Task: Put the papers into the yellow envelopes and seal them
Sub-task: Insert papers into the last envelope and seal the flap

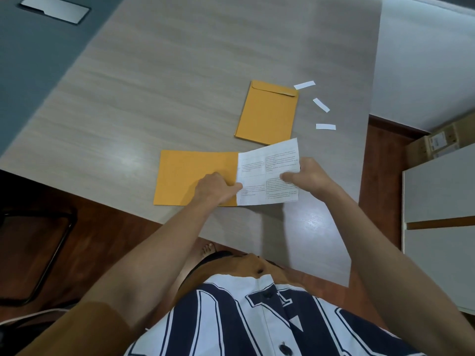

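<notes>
**Paper at the mouth of the near envelope, ready to be pushed home**

The near envelope point(185, 176) lies flat on the bench point(180, 86), its open end turned toward the person's right. A printed paper point(267, 170) sticks out of that end, with a broad part of it outside; how much is already inside cannot be seen. The left hand point(214, 190) sits at the envelope's mouth, its grip closed on the upper lip and one fingertip reaching onto the sheet. The right hand point(305, 176) has its grip clamped on the paper's outer end, fingers on top and thumb hidden beneath.

Beyond the near envelope's open end lies a far envelope point(267, 114) with its flap folded down. Three white strips point(321, 105) are scattered further out, beyond and to the right of the near envelope.

The step in hand looks like insertion. To do it well:

- The left hand should lift the lip enough to hold the mouth open, while pinning the envelope so it does not slide along the bench.
- The right hand should push the sheet straight in, parallel to the envelope's long edges, because a skewed sheet would likely catch a corner on a side seam.
- The paper's far corner looks raised, so flattening it first should help.
- The near envelope's flap is not visible and needs finding before sealing.
</notes>
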`<state>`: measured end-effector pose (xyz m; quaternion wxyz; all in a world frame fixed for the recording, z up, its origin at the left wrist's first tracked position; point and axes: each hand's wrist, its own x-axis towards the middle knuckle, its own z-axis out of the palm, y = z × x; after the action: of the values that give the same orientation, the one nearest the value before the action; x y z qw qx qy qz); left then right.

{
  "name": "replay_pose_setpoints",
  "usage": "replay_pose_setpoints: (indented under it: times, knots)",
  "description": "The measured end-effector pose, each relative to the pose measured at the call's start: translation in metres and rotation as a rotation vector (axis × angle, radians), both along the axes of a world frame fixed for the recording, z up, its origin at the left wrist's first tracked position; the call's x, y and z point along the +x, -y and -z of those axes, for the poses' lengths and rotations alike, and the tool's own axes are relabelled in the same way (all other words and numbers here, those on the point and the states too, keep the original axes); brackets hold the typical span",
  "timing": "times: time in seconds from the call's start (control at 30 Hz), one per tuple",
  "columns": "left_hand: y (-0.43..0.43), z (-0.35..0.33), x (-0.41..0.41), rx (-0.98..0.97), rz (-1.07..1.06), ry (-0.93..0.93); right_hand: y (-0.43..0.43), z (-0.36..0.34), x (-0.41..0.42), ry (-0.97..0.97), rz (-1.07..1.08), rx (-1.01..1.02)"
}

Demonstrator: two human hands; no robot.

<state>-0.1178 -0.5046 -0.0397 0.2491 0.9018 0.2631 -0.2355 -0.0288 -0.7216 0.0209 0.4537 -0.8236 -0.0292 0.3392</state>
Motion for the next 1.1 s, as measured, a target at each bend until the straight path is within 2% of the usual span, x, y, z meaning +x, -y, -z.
replay_pose_setpoints:
  times: [0.13,0.2,0.33,0.47,0.6,0.67,0.97,1.1]
  knots:
    - [0.001,-0.005,-0.003,0.010,0.044,-0.014,-0.001,0.020,0.007,-0.178,0.049,0.000]
    - [0.000,-0.007,-0.003,0.018,0.066,-0.034,-0.004,0.032,0.006,-0.207,0.063,-0.040]
    - [-0.009,-0.013,0.003,0.092,0.158,-0.080,-0.009,0.049,-0.001,-0.128,0.200,-0.108]
    - [-0.038,-0.004,0.012,0.235,0.392,0.133,-0.008,0.056,-0.006,-0.104,0.300,-0.097]
    - [-0.055,0.004,0.021,0.197,0.666,0.042,-0.011,0.061,-0.007,-0.065,0.358,-0.192]
    - [-0.054,0.007,0.023,0.198,0.737,0.032,-0.014,0.061,-0.007,-0.048,0.368,-0.220]
    - [-0.056,0.015,0.030,0.232,0.824,0.137,-0.032,0.062,-0.018,-0.060,0.400,-0.201]
    - [-0.059,0.017,0.025,0.187,0.800,0.162,-0.060,0.058,-0.031,-0.035,0.327,-0.170]
